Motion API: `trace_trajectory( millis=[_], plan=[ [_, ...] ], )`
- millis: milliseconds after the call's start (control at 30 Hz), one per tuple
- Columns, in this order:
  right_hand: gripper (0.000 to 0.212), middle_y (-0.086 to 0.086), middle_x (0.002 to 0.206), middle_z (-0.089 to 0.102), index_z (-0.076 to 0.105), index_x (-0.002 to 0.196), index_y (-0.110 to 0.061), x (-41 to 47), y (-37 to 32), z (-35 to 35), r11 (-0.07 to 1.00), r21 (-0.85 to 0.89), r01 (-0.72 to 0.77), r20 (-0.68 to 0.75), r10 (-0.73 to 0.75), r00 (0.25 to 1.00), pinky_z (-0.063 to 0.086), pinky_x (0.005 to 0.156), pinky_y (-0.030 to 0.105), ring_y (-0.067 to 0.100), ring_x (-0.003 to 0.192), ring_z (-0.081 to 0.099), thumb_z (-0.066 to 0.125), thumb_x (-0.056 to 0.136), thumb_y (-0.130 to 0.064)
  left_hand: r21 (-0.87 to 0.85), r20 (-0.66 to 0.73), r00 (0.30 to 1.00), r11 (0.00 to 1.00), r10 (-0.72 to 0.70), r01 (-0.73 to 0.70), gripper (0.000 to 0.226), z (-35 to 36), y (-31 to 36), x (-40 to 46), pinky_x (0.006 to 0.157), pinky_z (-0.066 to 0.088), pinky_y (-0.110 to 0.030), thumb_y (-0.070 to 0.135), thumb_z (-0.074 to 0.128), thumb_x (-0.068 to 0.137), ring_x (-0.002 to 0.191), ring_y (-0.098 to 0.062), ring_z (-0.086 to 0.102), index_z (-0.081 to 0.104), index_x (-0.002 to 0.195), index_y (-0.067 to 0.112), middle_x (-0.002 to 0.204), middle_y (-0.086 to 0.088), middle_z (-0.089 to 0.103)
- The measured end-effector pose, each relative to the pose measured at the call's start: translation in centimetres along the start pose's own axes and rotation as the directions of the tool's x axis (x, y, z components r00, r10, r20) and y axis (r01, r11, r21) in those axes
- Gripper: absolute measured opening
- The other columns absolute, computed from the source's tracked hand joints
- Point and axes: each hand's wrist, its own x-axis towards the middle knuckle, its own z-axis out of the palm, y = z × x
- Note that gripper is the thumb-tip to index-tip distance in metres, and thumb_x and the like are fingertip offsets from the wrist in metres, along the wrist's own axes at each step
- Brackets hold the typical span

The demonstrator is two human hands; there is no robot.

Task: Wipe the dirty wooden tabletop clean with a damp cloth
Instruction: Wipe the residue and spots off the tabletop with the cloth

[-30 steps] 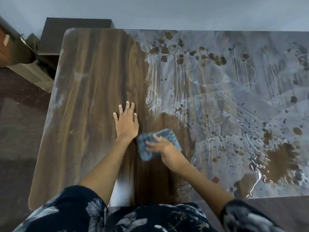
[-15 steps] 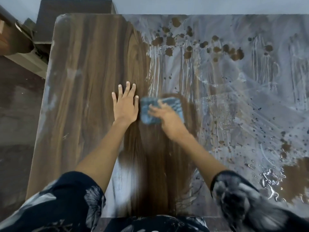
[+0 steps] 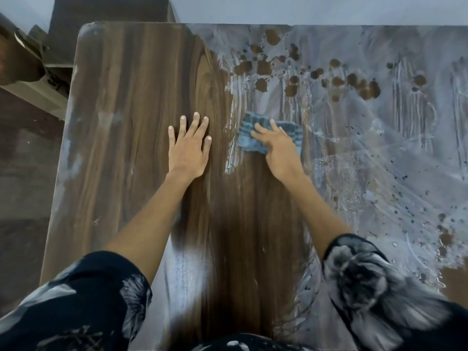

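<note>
The wooden tabletop (image 3: 131, 102) fills the view. Its left part shows dark, bare wood grain; its right part (image 3: 379, 138) is coated in whitish grey film with brown blotches and streaks. My right hand (image 3: 278, 150) presses a blue checked cloth (image 3: 249, 139) flat on the table at the border between the two parts. My left hand (image 3: 188, 148) lies flat on the wiped wood with its fingers spread, a little left of the cloth.
A dark cabinet (image 3: 106, 24) stands beyond the table's far left corner, with a cardboard box (image 3: 27, 79) beside it on the floor. Puddled liquid (image 3: 440, 252) glistens at the right near the table's front edge. A pale wall runs behind the table.
My right hand has pushed the cloth away from me, from near the front edge up into the streaked film, widening the dark wiped strip. My left hand has stayed planted.
</note>
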Motion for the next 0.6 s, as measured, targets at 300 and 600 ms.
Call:
trace_trajectory(
  millis=[300,600],
  plan=[
    [0.068,-0.004,0.137,0.047,0.053,0.126,-0.017,-10.1,0.4,2.1,0.932,0.071,0.355,0.310,-0.359,0.880,0.011,0.114,0.037,0.015,0.136,0.016,0.051,0.070,0.020,-0.024,-0.030,0.999,0.999,0.026,-0.027,0.046,-0.2,-0.4,2.8,0.115,0.006,-0.044,0.030,0.024,0.101,0.144,-0.029,0.005,0.021,0.147,0.022,0.156,-0.002,0.015],
    [0.053,0.002,0.145,0.038,0.044,0.133,-0.014,2.8,2.8,-3.0,0.996,-0.080,-0.045,-0.019,0.043,0.999,0.010,0.114,0.035,0.028,0.140,0.019,0.043,0.086,0.011,0.001,-0.005,0.998,0.998,0.066,-0.066,0.045,-0.5,-0.1,5.9,0.116,0.004,-0.043,0.026,0.019,0.102,0.144,-0.030,0.001,0.018,0.147,0.022,0.157,-0.002,0.011]
  ],
)
